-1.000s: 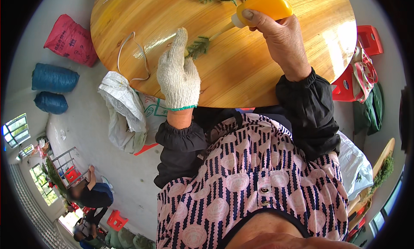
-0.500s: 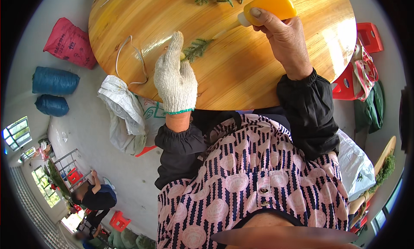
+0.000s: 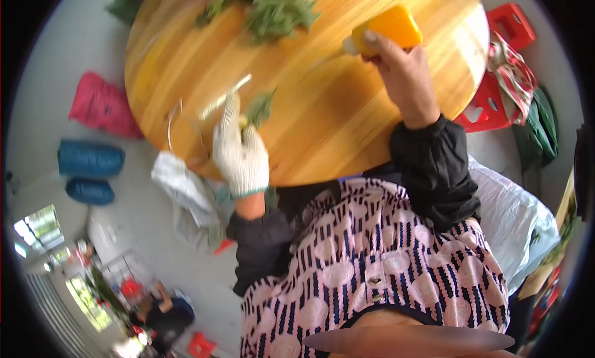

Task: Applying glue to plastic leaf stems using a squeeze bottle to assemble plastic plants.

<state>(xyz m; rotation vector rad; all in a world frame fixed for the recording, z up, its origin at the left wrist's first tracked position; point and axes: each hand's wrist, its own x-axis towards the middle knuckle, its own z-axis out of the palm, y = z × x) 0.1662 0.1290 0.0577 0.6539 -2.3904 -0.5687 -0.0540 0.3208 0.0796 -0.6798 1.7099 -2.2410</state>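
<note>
My left hand [image 3: 242, 153], in a white knitted glove with a green cuff edge, is low over the round wooden table [image 3: 347, 119]. Between its thumb and fingers is the base of a small green sprig [image 3: 261, 108], its leafy end pointing away from me. Bare and wrapped round a yellow squeeze bottle [image 3: 395, 28], my right hand [image 3: 406, 79] holds it tilted over the table. The bottle's pale neck and long thin nozzle point left, toward the sprig, with a gap between them. Motion blurs the nozzle tip.
Green sprigs [image 3: 279, 14] lie heaped at the table's far side. A thin white cord [image 3: 170, 126] loops at its left edge, above a white sack [image 3: 186, 181]. Red stools [image 3: 511, 25] stand at right. A pink sack [image 3: 102, 104] and blue bundles [image 3: 92, 158] lie left; another person [image 3: 167, 314] is lower left.
The whole view has shifted, showing more of the table's far side and the sprig heap. The nozzle tip, earlier at the sprig's end, is now apart from it. Both hands keep their holds.
</note>
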